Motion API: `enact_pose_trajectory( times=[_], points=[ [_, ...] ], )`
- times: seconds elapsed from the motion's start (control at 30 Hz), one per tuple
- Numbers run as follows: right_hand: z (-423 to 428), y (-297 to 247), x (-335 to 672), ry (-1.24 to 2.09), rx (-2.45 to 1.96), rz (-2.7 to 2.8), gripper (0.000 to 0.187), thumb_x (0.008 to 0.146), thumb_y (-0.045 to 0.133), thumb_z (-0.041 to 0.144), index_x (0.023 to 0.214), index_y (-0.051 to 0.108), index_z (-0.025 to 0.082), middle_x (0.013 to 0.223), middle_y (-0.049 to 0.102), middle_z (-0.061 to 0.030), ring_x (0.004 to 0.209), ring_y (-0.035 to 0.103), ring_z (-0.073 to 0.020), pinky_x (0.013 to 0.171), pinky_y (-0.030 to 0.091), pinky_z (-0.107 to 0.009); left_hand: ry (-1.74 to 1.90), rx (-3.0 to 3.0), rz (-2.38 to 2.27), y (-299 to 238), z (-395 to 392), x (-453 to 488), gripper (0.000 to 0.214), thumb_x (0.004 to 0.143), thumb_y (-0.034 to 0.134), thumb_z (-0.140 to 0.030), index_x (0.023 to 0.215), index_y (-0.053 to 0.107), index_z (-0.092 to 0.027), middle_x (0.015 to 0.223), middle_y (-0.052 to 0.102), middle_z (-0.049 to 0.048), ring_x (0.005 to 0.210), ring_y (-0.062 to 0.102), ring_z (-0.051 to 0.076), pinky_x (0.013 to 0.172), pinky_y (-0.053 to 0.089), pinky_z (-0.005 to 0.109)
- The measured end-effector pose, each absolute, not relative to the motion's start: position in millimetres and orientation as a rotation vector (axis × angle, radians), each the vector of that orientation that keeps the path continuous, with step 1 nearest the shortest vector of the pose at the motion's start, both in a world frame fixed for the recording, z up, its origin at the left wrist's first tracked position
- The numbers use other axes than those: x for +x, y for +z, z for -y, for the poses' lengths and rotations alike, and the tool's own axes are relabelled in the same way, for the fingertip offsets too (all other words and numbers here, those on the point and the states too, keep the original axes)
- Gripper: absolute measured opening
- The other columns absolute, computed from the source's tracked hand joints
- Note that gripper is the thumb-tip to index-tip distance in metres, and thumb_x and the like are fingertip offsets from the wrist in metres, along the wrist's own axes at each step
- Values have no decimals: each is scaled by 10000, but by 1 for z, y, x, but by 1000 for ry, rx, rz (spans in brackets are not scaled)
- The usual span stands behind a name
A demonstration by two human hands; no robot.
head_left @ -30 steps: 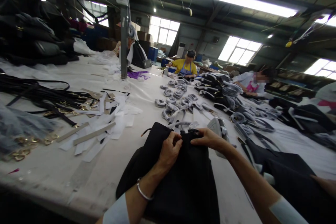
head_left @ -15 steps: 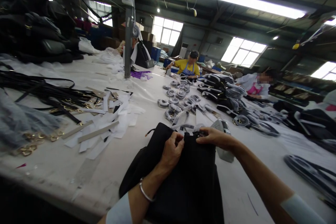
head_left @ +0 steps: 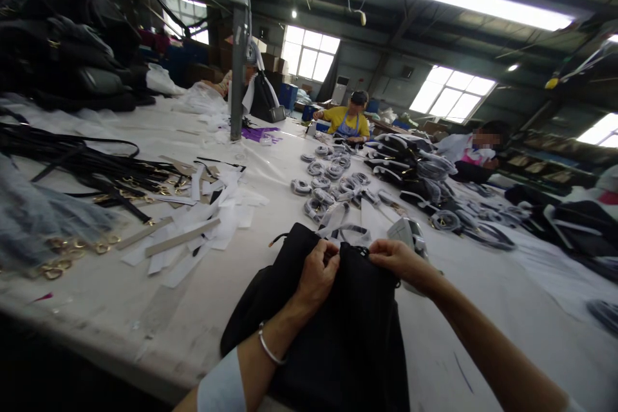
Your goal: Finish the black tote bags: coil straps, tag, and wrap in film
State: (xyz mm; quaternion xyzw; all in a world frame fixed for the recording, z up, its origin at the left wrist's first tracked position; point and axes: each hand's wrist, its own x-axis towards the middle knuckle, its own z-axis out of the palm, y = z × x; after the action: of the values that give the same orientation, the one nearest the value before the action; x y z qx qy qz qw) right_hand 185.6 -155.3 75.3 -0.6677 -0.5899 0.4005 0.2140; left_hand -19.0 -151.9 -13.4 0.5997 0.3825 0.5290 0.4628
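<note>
A black bag [head_left: 338, 328] lies on the white table [head_left: 270, 180] right in front of me. My left hand [head_left: 316, 277] is closed, pinching the bag's top edge near its middle; a silver bangle circles that wrist. My right hand [head_left: 398, 261] is closed on the same top edge a little to the right, fingers curled over it. What sits between the fingers is too small to make out. Just beyond the bag lie wrapped grey straps [head_left: 345, 232].
White paper strips and card pieces [head_left: 203, 219] lie to the left, with black straps and gold buckles [head_left: 96, 174] beyond. Coiled wrapped straps [head_left: 328, 183] and piled black bags [head_left: 410, 161] fill the middle. Two people sit at the far side. A pole [head_left: 237, 58] stands on the table.
My view has shifted slightly to the left; the dark bag at lower right has left the picture. Both hands stay on the bag's top edge, barely moved.
</note>
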Motion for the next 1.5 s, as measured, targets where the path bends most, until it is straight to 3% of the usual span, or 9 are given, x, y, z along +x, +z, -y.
enact_pose_trajectory(
  times=[0.13,0.27,0.6,0.7,0.8,1.03,1.2,1.3,1.5],
  points=[
    [149,71,191,1150,-1927,1657,259,616,702,391,726,655,161,535,527,34,498,443,-104,480,323,-237,1323,1447,-958,-13,151,-19,89,845,538,-260,883,569,-185,847,630,18,771,620,160,730,485,279],
    [151,83,189,1098,-1849,1607,383,683,670,498,885,648,172,614,546,33,563,458,-110,513,309,-231,1357,1406,-969,-14,149,-19,97,847,533,-256,904,564,-183,799,611,2,702,615,142,689,489,268],
    [143,62,187,1099,-2017,1853,503,695,609,629,499,433,200,437,339,58,435,290,-81,456,192,-260,1648,1224,-920,-4,147,-32,100,879,504,-252,954,526,-190,891,612,19,684,610,107,624,517,227],
    [142,58,192,756,-2124,1947,376,696,654,518,529,556,197,465,457,31,493,428,-118,487,272,-264,1675,1217,-930,-5,144,-36,105,886,504,-259,964,525,-192,897,612,20,701,612,111,655,527,238],
    [149,59,187,575,-2063,1870,205,704,668,415,769,680,222,675,660,5,672,591,-177,599,393,-266,1687,1210,-951,-6,141,-38,107,883,509,-254,972,527,-196,876,617,10,718,616,118,698,527,253],
    [178,50,165,321,-1959,1959,407,896,457,538,754,683,230,852,697,-50,880,616,-237,797,412,-328,1683,1306,-1068,-6,134,-40,82,886,496,-240,947,532,-198,864,616,14,791,627,148,787,511,293],
    [184,33,158,101,-2000,2086,238,902,541,371,867,716,214,984,697,-71,998,594,-237,865,379,-330,1464,1832,-1291,-16,135,-32,159,864,482,-142,1003,545,-188,1014,634,73,996,599,206,925,464,350],
    [182,42,151,42,-2101,2068,219,892,565,370,906,707,203,1000,701,-84,1005,596,-251,874,376,-343,1027,2276,-1448,-12,135,-26,317,841,472,-73,1143,528,-152,1222,588,136,1190,519,255,1037,383,395],
    [180,50,118,-39,-1937,2064,400,886,564,433,1206,608,195,1276,608,-126,1173,525,-281,997,325,-387,391,2538,-1477,26,108,-19,287,857,512,-140,1138,570,-135,1143,635,172,1038,624,305,899,470,415]
  ],
)
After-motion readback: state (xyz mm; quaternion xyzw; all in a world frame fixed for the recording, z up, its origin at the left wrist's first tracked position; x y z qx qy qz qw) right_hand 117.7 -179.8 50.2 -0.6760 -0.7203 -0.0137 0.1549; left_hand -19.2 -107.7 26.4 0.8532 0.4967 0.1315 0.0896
